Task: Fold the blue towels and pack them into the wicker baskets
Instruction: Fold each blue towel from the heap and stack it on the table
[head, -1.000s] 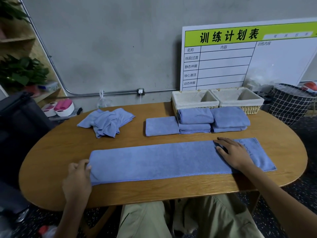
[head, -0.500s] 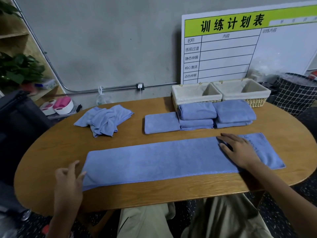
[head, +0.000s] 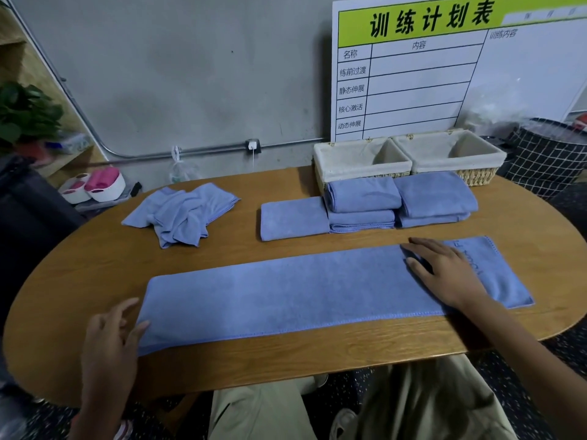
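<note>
Blue towel strip (head: pixel 286 300) flat | right hand (head: pixel 451 274) pressing flat on it | left hand (head: pixel 111 341) open, touching its end

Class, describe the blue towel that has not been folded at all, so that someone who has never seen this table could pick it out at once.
Start at the oval wooden table and look to its far left part, away from the two wicker baskets. There lies the crumpled towel, a loose, wrinkled heap. Unlike the neat folded stacks by the baskets and the long flat towel near the front edge, it has no straight folds.
</note>
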